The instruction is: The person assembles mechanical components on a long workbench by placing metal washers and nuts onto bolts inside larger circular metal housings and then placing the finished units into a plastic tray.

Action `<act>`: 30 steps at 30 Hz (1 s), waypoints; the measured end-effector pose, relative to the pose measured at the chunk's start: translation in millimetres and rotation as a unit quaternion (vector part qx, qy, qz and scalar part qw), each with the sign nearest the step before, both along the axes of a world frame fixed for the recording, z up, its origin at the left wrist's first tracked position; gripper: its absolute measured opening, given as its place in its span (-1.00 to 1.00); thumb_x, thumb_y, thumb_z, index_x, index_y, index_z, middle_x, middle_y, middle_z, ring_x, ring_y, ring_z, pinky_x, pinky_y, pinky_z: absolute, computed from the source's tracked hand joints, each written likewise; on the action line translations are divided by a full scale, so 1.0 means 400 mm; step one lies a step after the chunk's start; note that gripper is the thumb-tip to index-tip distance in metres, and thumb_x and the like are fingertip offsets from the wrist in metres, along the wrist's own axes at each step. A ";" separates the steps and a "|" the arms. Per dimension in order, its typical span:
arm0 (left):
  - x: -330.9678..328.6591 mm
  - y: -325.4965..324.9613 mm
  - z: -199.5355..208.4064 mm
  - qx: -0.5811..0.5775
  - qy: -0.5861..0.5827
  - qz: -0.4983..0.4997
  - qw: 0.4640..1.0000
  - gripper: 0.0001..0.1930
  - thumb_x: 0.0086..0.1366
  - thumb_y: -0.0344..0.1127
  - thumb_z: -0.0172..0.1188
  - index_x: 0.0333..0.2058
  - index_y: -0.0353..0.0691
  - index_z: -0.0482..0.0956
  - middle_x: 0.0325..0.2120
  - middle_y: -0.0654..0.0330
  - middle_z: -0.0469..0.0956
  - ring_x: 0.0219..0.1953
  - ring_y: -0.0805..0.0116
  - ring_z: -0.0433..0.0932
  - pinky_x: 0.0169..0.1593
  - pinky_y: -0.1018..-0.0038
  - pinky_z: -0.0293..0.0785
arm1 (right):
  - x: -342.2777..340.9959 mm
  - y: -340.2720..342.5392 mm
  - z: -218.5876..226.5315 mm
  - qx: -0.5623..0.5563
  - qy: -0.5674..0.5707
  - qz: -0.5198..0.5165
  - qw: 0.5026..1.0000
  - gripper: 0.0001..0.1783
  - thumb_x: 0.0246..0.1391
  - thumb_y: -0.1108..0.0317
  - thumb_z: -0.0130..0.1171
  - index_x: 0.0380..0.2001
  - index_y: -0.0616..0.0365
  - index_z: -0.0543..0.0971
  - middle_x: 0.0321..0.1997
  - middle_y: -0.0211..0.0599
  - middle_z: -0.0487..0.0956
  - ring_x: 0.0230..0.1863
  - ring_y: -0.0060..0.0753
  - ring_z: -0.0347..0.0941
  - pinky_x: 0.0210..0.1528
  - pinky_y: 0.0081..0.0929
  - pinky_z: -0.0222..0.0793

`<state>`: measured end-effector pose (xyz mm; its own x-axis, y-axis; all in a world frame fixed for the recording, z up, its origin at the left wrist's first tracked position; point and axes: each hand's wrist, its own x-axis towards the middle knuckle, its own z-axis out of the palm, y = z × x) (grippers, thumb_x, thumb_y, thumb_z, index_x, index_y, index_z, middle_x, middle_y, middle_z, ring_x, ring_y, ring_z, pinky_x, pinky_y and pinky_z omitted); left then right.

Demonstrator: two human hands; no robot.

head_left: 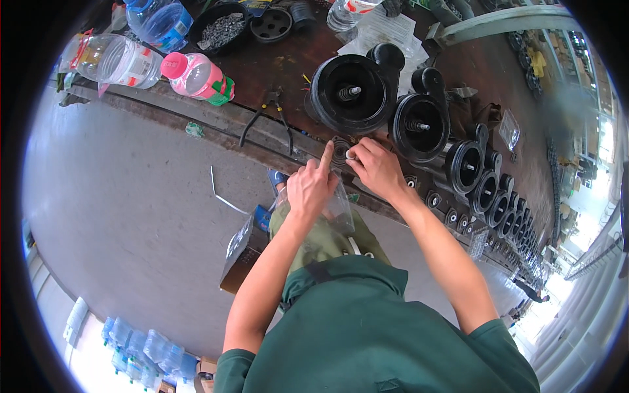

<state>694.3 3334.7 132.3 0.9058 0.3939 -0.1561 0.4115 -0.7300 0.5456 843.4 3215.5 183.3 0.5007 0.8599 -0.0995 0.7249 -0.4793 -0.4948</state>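
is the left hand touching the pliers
Apart: the head view shows a clear gap between the left hand and the pliers on its left.

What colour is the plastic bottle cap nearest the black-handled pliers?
The cap is reddish pink, best in the head view.

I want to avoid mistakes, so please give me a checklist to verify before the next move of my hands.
1. Right hand free: not ok, it pinches a small white round piece.
2. Left hand empty: cannot tell, its inner side is hidden.
3. Left index finger pointing at the dark metal flange with circular centre: ok.
4. Index finger touching the flange: cannot tell.
5. Black-handled pliers with yellow marks apart from both hands: ok.
6. Pink cap on the clear plastic bottle with pink-and-green label: ok.
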 end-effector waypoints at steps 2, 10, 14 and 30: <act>-0.010 0.007 0.007 -0.043 -0.036 0.023 0.998 -0.20 0.11 -0.19 0.31 0.36 -0.15 0.33 -0.39 0.06 0.55 -0.37 0.05 0.64 -0.31 0.16 0.57 | -0.006 -0.010 -0.008 0.022 -0.048 -0.010 0.999 -0.84 0.03 0.37 0.40 -0.31 0.08 0.64 -0.30 -0.34 0.54 -0.19 -0.14 0.55 -0.19 -0.24 0.53; -0.084 0.067 0.062 -0.101 -0.032 0.004 0.994 -0.54 0.10 -0.23 0.29 0.00 -0.26 0.58 -0.31 0.06 0.59 -0.19 0.01 0.61 -0.14 0.17 0.56 | -0.030 0.014 -0.056 0.046 -0.051 -0.031 0.997 -0.89 0.06 0.38 0.39 -0.31 0.08 0.70 -0.33 -0.42 0.59 -0.26 -0.23 0.59 -0.31 -0.28 0.54; -0.079 0.061 0.066 -0.130 -0.036 0.024 0.991 -0.61 0.14 -0.20 0.34 -0.09 -0.24 0.60 -0.31 0.06 0.60 -0.18 0.01 0.61 -0.14 0.16 0.55 | -0.035 0.011 -0.056 0.053 -0.039 -0.027 0.997 -0.91 0.09 0.39 0.37 -0.30 0.08 0.70 -0.31 -0.41 0.61 -0.25 -0.22 0.60 -0.30 -0.29 0.55; 0.000 0.064 0.064 -0.378 -0.026 0.223 0.898 -0.61 0.08 -0.18 0.48 -0.45 -0.39 0.51 -0.57 -0.01 0.58 -0.51 -0.01 0.54 -0.29 0.22 0.49 | -0.117 -0.047 0.075 0.044 0.000 -0.182 0.982 -0.59 0.03 0.10 0.46 -0.19 0.16 0.64 -0.26 -0.29 0.68 -0.24 -0.18 0.61 -0.03 -0.22 0.44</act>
<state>694.5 3360.2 157.8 0.6985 0.5189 -0.4928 0.5302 0.0872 0.8434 796.8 3196.7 213.2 0.7765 0.6292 -0.0332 0.5130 -0.6620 -0.5464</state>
